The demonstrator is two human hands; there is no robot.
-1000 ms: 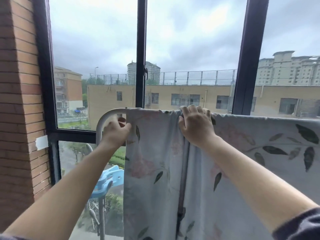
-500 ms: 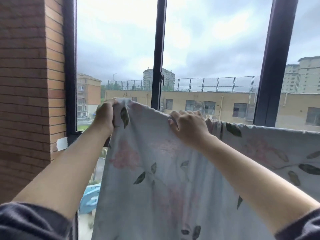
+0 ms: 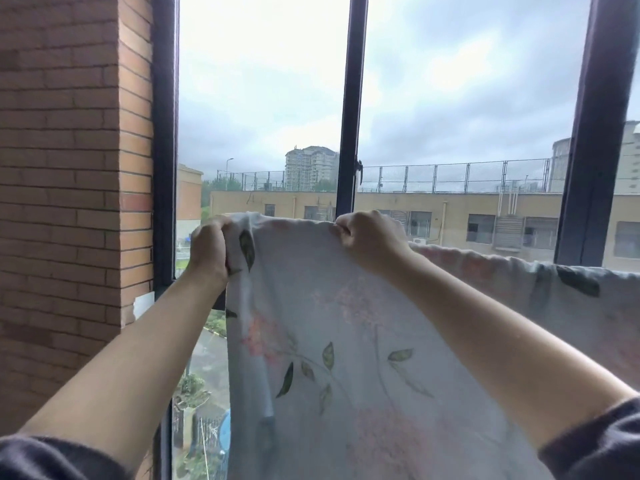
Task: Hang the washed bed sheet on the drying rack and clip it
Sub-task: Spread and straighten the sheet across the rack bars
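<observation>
A pale bed sheet (image 3: pixel 346 341) printed with pink flowers and green leaves hangs in front of the window. My left hand (image 3: pixel 209 249) grips its upper left corner. My right hand (image 3: pixel 370 239) grips the top edge a little to the right, and the cloth is stretched flat between both fists. Further right the sheet's top edge (image 3: pixel 519 268) drapes along the rack's rail, which the cloth hides. A vertical rack post (image 3: pixel 266 403) shows faintly through the fabric at lower left. A blue clip (image 3: pixel 225 433) peeks out beside the sheet's left edge, low down.
A brick wall (image 3: pixel 69 202) stands close on the left. Dark window frames (image 3: pixel 348 109) rise behind the sheet, with buildings and a grey sky beyond the glass.
Both hands have lifted the sheet's left end off the rail and pulled it left, spreading it flat. The rack's curved end is now covered and the view has shifted right and up.
</observation>
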